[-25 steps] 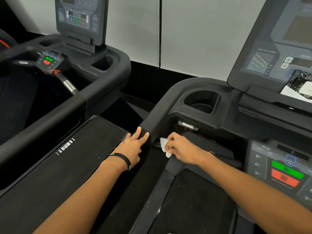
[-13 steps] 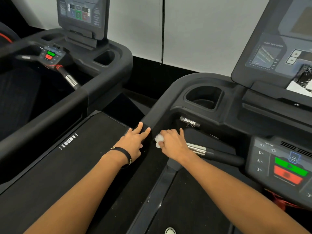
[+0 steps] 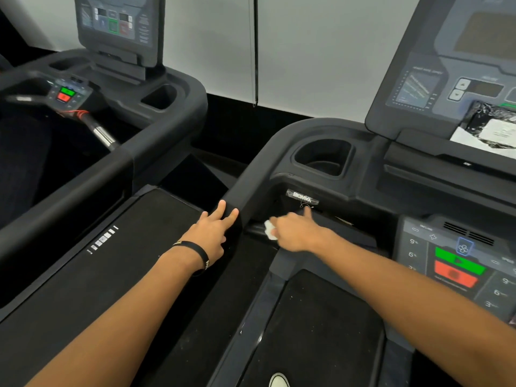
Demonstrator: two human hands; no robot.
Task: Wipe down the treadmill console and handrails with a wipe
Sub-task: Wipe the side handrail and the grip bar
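Note:
My right hand (image 3: 296,231) grips a small white wipe (image 3: 269,229) and presses it against the inner handlebar under the left side of the treadmill console (image 3: 368,188). The bar itself is hidden beneath my hand. My left hand (image 3: 213,233), a black band on its wrist, rests with straight fingers on the black left handrail (image 3: 251,180). The button panel (image 3: 458,263) with green and red keys lies to the right. The tilted display (image 3: 452,74) rises at the upper right.
A cup holder (image 3: 324,157) sits in the console above my right hand. A second treadmill (image 3: 117,113) stands to the left, its deck (image 3: 83,269) close beside my left arm. The running belt (image 3: 312,331) lies below, with a shoe tip (image 3: 279,381) at the bottom edge.
My right hand with the wipe has slid along the inner bar, now covering the metal section seen half a second ago. My left hand stays on the handrail.

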